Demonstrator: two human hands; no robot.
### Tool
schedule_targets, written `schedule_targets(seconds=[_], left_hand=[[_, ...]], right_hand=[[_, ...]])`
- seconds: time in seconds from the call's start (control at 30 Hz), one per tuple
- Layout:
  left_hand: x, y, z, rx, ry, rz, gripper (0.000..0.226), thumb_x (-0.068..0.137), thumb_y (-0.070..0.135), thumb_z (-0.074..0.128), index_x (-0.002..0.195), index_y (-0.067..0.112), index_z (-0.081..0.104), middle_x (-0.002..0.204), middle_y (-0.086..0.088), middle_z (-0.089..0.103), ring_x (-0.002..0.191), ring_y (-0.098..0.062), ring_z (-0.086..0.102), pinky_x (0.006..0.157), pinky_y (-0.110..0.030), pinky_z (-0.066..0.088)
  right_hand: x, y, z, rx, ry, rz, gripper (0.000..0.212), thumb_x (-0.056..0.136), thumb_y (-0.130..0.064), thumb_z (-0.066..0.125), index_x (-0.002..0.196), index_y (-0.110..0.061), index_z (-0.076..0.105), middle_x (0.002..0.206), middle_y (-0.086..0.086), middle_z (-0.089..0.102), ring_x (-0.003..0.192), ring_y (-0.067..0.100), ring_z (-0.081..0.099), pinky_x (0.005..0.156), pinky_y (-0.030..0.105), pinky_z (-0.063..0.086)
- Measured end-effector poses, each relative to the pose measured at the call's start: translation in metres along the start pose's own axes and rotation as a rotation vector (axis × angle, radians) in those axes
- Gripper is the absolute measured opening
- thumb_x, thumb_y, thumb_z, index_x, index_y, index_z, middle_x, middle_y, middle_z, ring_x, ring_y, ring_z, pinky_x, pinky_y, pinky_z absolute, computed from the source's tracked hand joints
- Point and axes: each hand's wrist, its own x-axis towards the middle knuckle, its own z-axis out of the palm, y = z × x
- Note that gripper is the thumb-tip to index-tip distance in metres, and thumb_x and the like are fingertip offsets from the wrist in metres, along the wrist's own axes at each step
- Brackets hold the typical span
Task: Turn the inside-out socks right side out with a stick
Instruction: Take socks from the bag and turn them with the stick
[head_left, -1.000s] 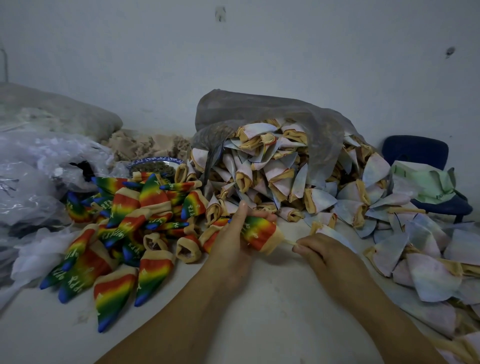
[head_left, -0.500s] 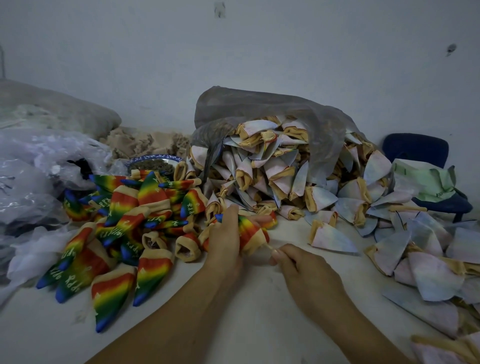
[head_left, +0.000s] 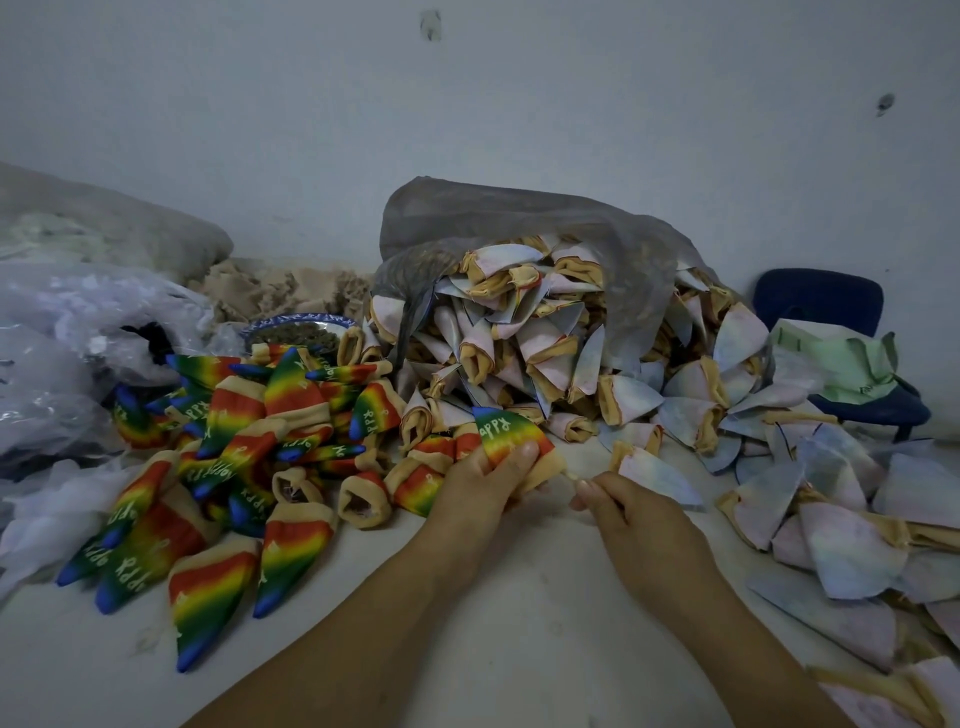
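Two hands: both are seen close together over the white table (head_left: 519, 613), in the middle of the view.
Left hand (head_left: 478, 486): the fingers are curled round a rainbow sock (head_left: 511, 434), which is held just above the table with its blue tip up and its tan cuff turned toward the right hand.
Right hand (head_left: 636, 519): thumb and forefinger are pinched tightly on a thin pale stick (head_left: 571, 474) at the cuff's mouth.
Stick: only a short bit is shown; the rest is hidden by the sock and the fingers.
Rainbow pile (head_left: 234, 441): heaped to the left of the hands.
Pale pile (head_left: 545, 358): inside-out socks are spilled from a grey bag (head_left: 519, 218) behind the hands and spread to the right.
Cut off: the pale socks at the right and lower edges.
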Motion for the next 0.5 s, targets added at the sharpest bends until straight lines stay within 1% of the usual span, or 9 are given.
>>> schedule_targets(seconds=[0.07,0.13,0.2,0.27,0.3,0.37,0.43,0.5], left_hand=[[0.000,0.001,-0.001,0.040,0.021,0.019,0.035,0.093,0.045,0.059,0.071,0.020,0.069,0.061,0.006,0.064,0.059,-0.004,0.057,0.060,-0.014,0.043],[-0.001,0.002,-0.002,0.099,0.039,0.043,0.047,0.092,0.052,0.057,0.060,0.020,0.069,0.052,0.003,0.055,0.053,-0.006,0.051,0.057,-0.014,0.042],[-0.002,0.004,-0.003,0.117,0.047,0.038,0.053,0.088,0.060,0.055,0.061,0.017,0.070,0.051,-0.001,0.055,0.047,-0.006,0.049,0.050,-0.013,0.040],[-0.002,0.005,-0.002,0.116,0.058,0.004,0.057,0.078,0.070,0.055,0.057,0.018,0.069,0.054,-0.002,0.058,0.044,-0.005,0.048,0.046,-0.014,0.039],[-0.002,0.006,-0.001,0.127,0.057,-0.012,0.058,0.072,0.074,0.055,0.052,0.021,0.068,0.052,0.000,0.057,0.043,-0.004,0.049,0.045,-0.014,0.039],[-0.003,0.006,0.001,0.163,0.028,-0.020,0.056,0.066,0.077,0.055,0.045,0.025,0.066,0.049,0.005,0.057,0.042,-0.003,0.048,0.045,-0.013,0.039],[-0.003,0.006,-0.001,0.149,0.004,0.010,0.051,0.070,0.072,0.058,0.050,0.027,0.069,0.052,0.005,0.060,0.044,-0.003,0.049,0.047,-0.014,0.040],[0.001,0.010,-0.009,0.076,0.086,-0.003,0.053,0.081,0.068,0.056,0.056,0.023,0.068,0.052,0.003,0.058,0.044,-0.006,0.045,0.047,-0.018,0.037]], right_hand=[[0.000,0.000,0.001,-0.013,0.026,-0.001,0.028,0.096,-0.053,0.031,0.083,-0.044,0.054,0.076,-0.026,0.054,0.078,-0.001,0.051,0.064,0.023,0.041],[0.000,-0.001,0.003,-0.026,0.045,-0.007,0.030,0.095,-0.053,0.030,0.085,-0.043,0.056,0.074,-0.028,0.052,0.075,-0.002,0.049,0.061,0.018,0.038],[0.000,0.000,0.003,-0.036,0.055,-0.021,0.032,0.095,-0.054,0.030,0.087,-0.041,0.058,0.074,-0.028,0.052,0.072,-0.003,0.048,0.059,0.016,0.036],[0.000,0.001,0.003,-0.041,0.061,-0.028,0.034,0.095,-0.054,0.030,0.088,-0.039,0.059,0.075,-0.028,0.054,0.072,-0.006,0.049,0.059,0.017,0.038],[0.000,0.002,0.002,-0.039,0.065,-0.027,0.035,0.095,-0.054,0.031,0.088,-0.037,0.061,0.075,-0.026,0.055,0.072,-0.007,0.050,0.060,0.019,0.040],[0.001,0.004,-0.001,-0.013,0.069,-0.014,0.036,0.094,-0.053,0.036,0.086,-0.030,0.064,0.077,-0.017,0.062,0.073,-0.002,0.054,0.065,0.024,0.045],[0.003,0.006,-0.004,0.041,0.060,-0.007,0.036,0.093,-0.052,0.042,0.082,-0.026,0.065,0.078,-0.008,0.065,0.073,0.002,0.057,0.067,0.028,0.047],[0.004,0.009,-0.009,0.072,0.058,-0.007,0.033,0.092,-0.050,0.045,0.079,-0.026,0.064,0.074,-0.009,0.063,0.073,0.000,0.057,0.064,0.025,0.045]])
